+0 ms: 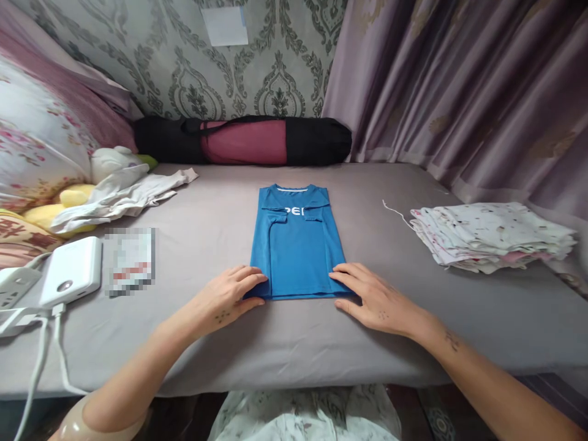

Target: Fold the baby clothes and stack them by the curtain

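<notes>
A blue long-sleeved shirt (298,245) lies flat on the grey bed sheet, its collar pointing away from me. Both sides are folded inward and the sleeves lie over the front, partly covering white lettering. My left hand (236,291) rests at the lower left corner, fingers on the fabric and thumb along the hem. At the lower right corner is my right hand (365,295), its fingers lying on the shirt and its thumb apart, just below the hem. Neither hand lifts the cloth. The corners under my palms are hidden.
To the right sits a stack of folded patterned white cloths (491,236). On the left are a white power bank (72,269) with cables, a blurred-out packet (131,260), a crumpled pale garment (133,196) and plush toys (76,195). A black-and-maroon long bag (243,142) lies along the wall.
</notes>
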`<state>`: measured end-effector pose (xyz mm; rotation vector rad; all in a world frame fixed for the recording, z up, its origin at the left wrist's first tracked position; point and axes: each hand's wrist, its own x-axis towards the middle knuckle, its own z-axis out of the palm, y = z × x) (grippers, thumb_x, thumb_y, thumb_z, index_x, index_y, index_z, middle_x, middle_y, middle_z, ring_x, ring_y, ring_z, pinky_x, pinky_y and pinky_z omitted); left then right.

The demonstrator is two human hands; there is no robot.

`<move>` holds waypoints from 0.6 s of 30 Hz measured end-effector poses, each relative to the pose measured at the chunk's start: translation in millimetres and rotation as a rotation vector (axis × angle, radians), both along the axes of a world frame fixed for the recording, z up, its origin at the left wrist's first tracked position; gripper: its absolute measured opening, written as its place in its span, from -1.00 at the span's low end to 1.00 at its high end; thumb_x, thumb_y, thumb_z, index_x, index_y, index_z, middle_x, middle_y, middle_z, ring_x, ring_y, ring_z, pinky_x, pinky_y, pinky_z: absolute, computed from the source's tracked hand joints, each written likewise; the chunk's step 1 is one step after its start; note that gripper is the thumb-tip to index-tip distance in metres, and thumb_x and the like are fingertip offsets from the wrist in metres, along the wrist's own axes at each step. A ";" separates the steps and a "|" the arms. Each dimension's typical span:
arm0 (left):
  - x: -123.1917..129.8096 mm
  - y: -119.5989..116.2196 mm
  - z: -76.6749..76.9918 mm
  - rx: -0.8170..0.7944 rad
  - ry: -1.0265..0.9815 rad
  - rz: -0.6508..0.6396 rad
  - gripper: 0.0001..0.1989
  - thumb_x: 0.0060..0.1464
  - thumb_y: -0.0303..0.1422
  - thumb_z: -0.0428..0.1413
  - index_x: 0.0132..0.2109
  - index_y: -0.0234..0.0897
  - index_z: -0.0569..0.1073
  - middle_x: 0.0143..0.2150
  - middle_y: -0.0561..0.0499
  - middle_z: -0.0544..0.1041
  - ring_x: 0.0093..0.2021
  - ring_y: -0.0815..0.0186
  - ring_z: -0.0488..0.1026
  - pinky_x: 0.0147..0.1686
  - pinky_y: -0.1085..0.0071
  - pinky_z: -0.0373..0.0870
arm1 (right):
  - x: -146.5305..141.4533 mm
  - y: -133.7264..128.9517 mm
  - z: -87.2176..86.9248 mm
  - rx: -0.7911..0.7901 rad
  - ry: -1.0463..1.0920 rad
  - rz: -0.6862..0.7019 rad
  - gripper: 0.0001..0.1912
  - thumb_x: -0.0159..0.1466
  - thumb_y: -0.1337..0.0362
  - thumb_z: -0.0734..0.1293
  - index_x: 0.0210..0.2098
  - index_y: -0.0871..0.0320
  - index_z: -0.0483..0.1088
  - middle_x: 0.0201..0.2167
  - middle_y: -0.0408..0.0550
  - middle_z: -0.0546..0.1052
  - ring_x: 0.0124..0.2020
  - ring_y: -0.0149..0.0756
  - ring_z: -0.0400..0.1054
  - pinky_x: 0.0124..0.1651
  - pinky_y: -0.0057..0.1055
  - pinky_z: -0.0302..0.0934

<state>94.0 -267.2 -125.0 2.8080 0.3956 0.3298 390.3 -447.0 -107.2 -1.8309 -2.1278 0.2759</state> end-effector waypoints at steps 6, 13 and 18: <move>3.7 -3.2 2.3 0.186 0.055 -0.061 -0.75 0.32 -0.32 -0.07 -0.01 -0.22 0.46 -0.04 -0.11 0.53 -0.09 0.20 0.48 0.00 0.23 0.40 | 8.9 2.0 -4.1 0.033 -0.111 0.092 -0.64 0.37 0.22 0.25 0.14 0.04 0.38 0.11 0.06 0.46 0.09 -0.09 0.36 0.09 -0.09 0.34; 7.1 -0.2 8.5 0.137 0.140 -0.059 -0.68 0.16 -0.53 -0.06 0.00 -0.20 0.42 -0.02 -0.10 0.49 -0.06 0.18 0.44 0.02 0.22 0.37 | 9.6 7.0 -10.7 0.162 -0.140 0.140 -0.69 0.38 0.28 0.22 0.07 0.08 0.45 0.00 0.08 0.54 -0.01 -0.10 0.45 0.04 -0.11 0.39; 5.3 9.3 4.8 0.048 0.052 -0.065 -0.70 0.23 -0.47 -0.07 0.05 -0.20 0.41 0.06 -0.09 0.50 0.06 0.20 0.43 0.09 0.26 0.35 | 11.4 7.3 -3.6 0.116 -0.075 0.116 -0.59 0.30 0.36 0.25 0.13 0.04 0.40 0.04 0.03 0.53 0.04 -0.10 0.43 0.07 -0.10 0.39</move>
